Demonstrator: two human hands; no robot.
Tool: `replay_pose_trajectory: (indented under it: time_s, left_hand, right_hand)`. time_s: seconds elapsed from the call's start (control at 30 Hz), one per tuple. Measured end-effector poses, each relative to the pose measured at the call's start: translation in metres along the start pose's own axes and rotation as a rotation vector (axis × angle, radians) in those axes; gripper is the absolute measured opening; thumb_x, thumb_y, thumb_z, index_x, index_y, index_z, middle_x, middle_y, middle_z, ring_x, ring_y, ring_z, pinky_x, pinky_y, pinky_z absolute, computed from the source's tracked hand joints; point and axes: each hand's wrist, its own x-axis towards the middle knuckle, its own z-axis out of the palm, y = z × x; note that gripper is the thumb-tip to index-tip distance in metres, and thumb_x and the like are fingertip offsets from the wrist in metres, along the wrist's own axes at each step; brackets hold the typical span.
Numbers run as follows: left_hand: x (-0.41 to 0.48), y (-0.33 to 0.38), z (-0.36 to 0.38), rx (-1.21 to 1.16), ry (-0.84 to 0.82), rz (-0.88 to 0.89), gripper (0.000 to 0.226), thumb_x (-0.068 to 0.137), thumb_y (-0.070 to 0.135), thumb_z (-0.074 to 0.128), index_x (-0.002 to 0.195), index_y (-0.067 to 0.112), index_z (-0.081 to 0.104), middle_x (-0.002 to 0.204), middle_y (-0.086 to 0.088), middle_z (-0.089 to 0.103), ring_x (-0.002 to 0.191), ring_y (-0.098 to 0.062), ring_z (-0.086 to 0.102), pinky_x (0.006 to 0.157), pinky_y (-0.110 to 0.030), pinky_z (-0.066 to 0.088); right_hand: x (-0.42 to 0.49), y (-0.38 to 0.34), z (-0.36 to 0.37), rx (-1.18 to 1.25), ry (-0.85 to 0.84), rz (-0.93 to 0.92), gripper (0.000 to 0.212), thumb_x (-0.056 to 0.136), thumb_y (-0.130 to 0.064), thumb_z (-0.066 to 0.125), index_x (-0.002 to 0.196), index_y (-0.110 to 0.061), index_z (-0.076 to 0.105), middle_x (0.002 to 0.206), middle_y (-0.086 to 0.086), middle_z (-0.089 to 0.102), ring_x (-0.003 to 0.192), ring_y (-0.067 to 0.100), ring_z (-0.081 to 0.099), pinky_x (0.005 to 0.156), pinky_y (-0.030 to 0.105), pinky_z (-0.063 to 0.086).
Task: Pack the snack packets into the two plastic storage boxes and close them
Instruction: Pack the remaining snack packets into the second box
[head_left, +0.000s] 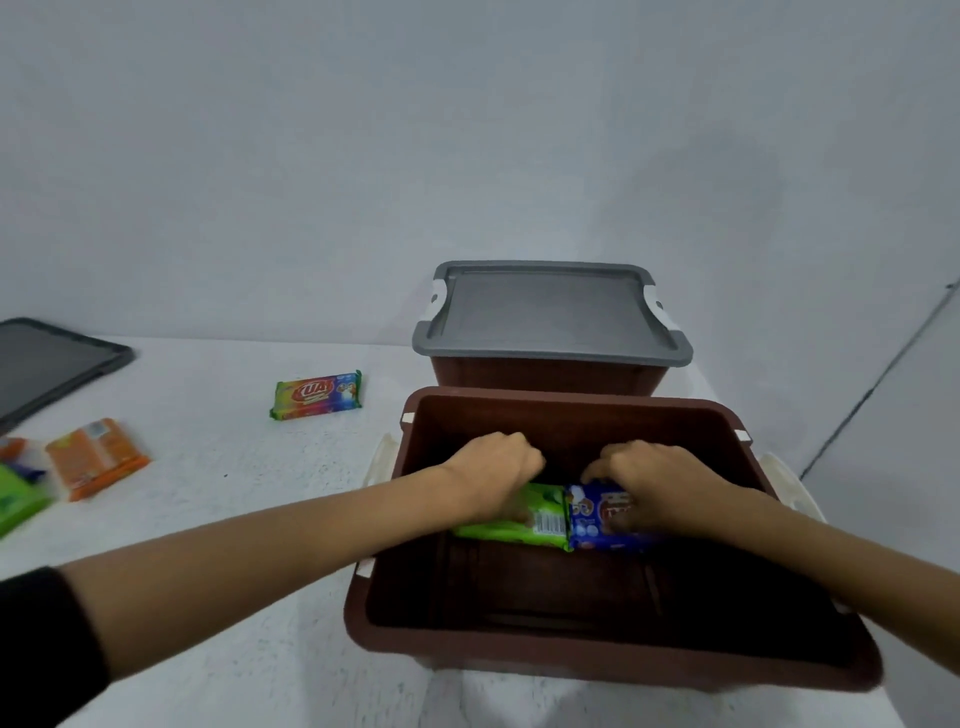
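Observation:
An open brown storage box (519, 636) stands in front of me. Inside it, my left hand (493, 467) grips a green snack packet (524, 525) and my right hand (654, 478) grips a blue snack packet (597, 525); the two packets lie end to end. Behind it stands a second brown box (545, 371) with its grey lid (550, 312) on. A rainbow-coloured packet (317, 395) lies on the white table to the left. At the far left lie an orange packet (96, 457) and a green packet (15, 499).
A loose grey lid (47, 364) lies at the far left edge of the table (234, 467). A pale wall rises right behind the boxes. White latch handles (382, 457) stick out from the open box's sides.

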Motion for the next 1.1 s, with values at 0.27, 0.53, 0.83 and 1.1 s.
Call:
replay_pose_trajectory:
  time_s: [0.27,0.53,0.83,1.1]
  left_hand:
    - [-0.054,-0.045,-0.067,-0.339,0.314,-0.175,0.017,0.083,0.031,0.065,0.087,0.014,0.068,0.075,0.002,0.067,0.076,-0.014,0.063,0.071,-0.026,0.048]
    - [-0.137,-0.159,-0.062,-0.458,0.56,-0.561,0.026,0.084,0.032,0.064,0.104,0.014,0.066,0.103,-0.004,0.068,0.091,-0.015,0.064,0.086,-0.032,0.051]
    - [-0.234,-0.277,0.043,-0.528,0.32,-1.307,0.073,0.086,0.042,0.06,0.142,0.008,0.028,0.148,-0.021,0.02,0.136,-0.039,0.021,0.109,-0.045,0.027]
    - [-0.246,-0.31,0.116,-0.519,0.38,-1.751,0.098,0.083,0.056,0.055,0.148,0.009,-0.002,0.153,-0.027,-0.002,0.142,-0.042,-0.003,0.113,-0.056,0.005]
  right_hand:
    - [0.034,-0.029,-0.076,0.252,0.323,-0.034,0.029,0.081,-0.038,0.066,0.108,-0.028,0.065,0.094,-0.011,0.07,0.082,0.008,0.061,0.077,0.029,0.051]
    - [0.124,-0.11,-0.123,0.318,0.425,-0.304,0.036,0.084,-0.032,0.063,0.119,-0.024,0.058,0.108,0.0,0.064,0.097,0.015,0.055,0.083,0.031,0.048]
    - [0.256,-0.184,-0.104,0.229,0.138,-0.403,0.052,0.086,-0.026,0.06,0.135,-0.021,0.042,0.124,0.015,0.05,0.112,0.027,0.05,0.086,0.03,0.04]
    - [0.308,-0.19,-0.063,0.08,-0.133,-0.335,0.076,0.09,-0.051,0.048,0.149,-0.031,0.004,0.154,0.013,0.015,0.139,0.031,0.024,0.112,0.037,0.026]
